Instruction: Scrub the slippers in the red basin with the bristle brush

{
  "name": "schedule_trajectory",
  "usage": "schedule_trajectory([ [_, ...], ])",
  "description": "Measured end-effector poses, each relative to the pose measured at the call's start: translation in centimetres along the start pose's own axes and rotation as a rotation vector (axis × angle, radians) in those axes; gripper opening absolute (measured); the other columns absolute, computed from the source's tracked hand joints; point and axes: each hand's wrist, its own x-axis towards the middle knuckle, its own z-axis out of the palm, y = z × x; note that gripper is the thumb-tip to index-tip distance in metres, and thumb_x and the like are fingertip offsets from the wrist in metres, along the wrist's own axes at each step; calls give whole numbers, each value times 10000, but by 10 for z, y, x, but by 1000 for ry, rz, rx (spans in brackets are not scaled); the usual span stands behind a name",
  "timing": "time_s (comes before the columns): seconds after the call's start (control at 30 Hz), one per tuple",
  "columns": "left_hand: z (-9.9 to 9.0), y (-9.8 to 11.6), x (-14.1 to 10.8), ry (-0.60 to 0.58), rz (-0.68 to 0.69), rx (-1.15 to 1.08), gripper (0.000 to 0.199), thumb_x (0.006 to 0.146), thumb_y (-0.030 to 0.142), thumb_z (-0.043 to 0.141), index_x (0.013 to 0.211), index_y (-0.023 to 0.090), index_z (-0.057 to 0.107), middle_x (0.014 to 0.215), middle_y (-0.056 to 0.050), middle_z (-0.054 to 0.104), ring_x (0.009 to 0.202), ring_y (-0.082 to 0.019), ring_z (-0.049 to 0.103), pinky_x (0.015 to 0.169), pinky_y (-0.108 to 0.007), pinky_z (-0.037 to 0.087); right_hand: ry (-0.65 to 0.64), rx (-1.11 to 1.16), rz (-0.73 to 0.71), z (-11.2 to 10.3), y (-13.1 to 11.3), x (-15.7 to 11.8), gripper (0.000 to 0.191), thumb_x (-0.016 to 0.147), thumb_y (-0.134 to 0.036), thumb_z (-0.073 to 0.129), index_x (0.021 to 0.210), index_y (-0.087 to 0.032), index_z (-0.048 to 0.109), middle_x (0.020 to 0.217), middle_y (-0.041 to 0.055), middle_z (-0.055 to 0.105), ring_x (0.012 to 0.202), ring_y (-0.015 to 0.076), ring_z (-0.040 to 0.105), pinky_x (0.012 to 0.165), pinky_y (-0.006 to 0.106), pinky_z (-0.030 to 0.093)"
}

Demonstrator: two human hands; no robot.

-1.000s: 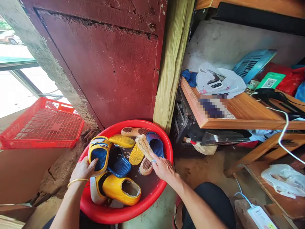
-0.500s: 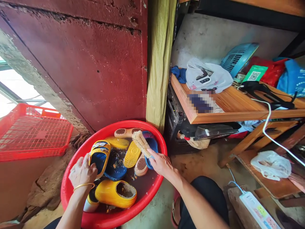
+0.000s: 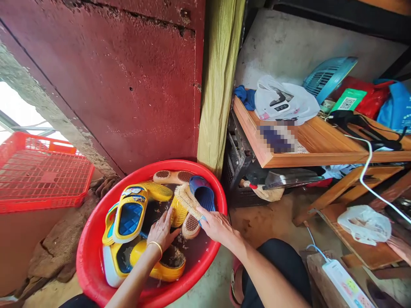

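Note:
A red basin (image 3: 221, 184) of dark water holds several slippers and clogs. My right hand (image 3: 215, 226) grips a scrub brush (image 3: 186, 200) with pale bristles, held over a yellow sole (image 3: 178, 216) and a beige slipper (image 3: 191, 226). With fingers stretched out, my left hand (image 3: 163, 232) reaches over the middle of the basin, its fingertips near that yellow sole; whether they touch it I cannot tell. Left of it, a yellow slipper with a blue insole (image 3: 130, 218) rests on other footwear. A yellow clog (image 3: 170, 263) lies partly under my left wrist. A dark blue clog (image 3: 203, 192) leans against the right wall.
Behind the basin stand a dark red door (image 3: 154, 98) and a cloth-covered post (image 3: 220, 98). A red crate (image 3: 48, 171) is at the left. On the right, a wooden table (image 3: 321, 160) carries bags and a blue fan (image 3: 329, 79); a power strip (image 3: 346, 282) lies lower down.
My left hand has let go of the yellow and blue slipper and moved right to the basin's middle. The slipper now sits farther left. My right hand still holds the brush, slightly lower.

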Motion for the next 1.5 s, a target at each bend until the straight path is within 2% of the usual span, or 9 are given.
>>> schedule_trajectory([
  [0.13,-4,1,2,5,0,-78,752,886,473,523,1539,154,328,1368,-201,618,1216,-336,619,998,-478,471,-14,-11,-10,8,-1,-1,551,964,-264,444,1515,-279,427,1161,67,748,1008,234,713,845,304,513],
  [0.27,-23,9,0,138,5,-295,686,899,558,482,1472,182,449,1395,-150,618,1248,-285,612,1006,-390,494,-13,-6,2,7,0,1,554,966,-265,429,1520,-280,417,1182,70,739,1033,237,706,878,320,506],
  [0.5,-65,8,-46,170,46,-486,663,793,593,637,1370,271,575,1354,-76,661,1236,-291,620,1062,-390,473,-29,11,-1,-5,-6,-2,559,962,-254,394,1521,-260,410,1161,74,743,991,219,711,863,308,508],
  [0.6,-64,2,-69,73,-42,-649,670,729,578,721,1327,294,615,1213,-70,731,1178,-304,651,1030,-387,495,-108,4,-133,3,-21,-19,538,944,-265,417,1478,-303,469,1116,68,754,965,241,716,830,325,515],
  [0.8,-58,6,-77,111,-426,-1248,1036,660,474,811,1545,250,322,1423,-144,583,1355,-312,503,950,-345,520,-230,-78,-220,21,-38,-40,491,922,-252,442,1391,-351,552,971,77,769,847,279,728,747,375,515],
  [0.9,-64,10,-66,4,-555,-1343,1041,610,343,844,1525,200,369,1259,-152,682,1115,-281,664,820,-311,528,-215,-125,-148,23,-32,-27,484,915,-223,449,1376,-320,563,965,98,764,884,296,723,755,390,509],
  [1.07,-68,9,-54,-15,-626,-1459,938,560,180,816,1439,151,491,890,-64,741,703,-167,681,620,-250,476,-159,-162,-34,27,-26,-6,490,906,-163,440,1383,-189,550,1038,155,743,995,304,695,813,392,504],
  [1.33,-75,2,-65,-79,-649,-1565,798,572,184,812,1331,154,566,858,-43,764,728,-182,701,618,-240,494,-154,-148,49,34,-33,3,508,876,-132,459,1377,-83,531,996,219,734,975,337,701,794,424,520],
  [1.5,-76,1,-65,-58,-682,-1612,610,682,178,750,1274,174,600,918,-43,772,735,-178,715,589,-231,510,-177,-131,-45,25,-34,-7,464,897,-182,459,1349,-166,566,1009,170,740,946,313,706,800,406,514],
])
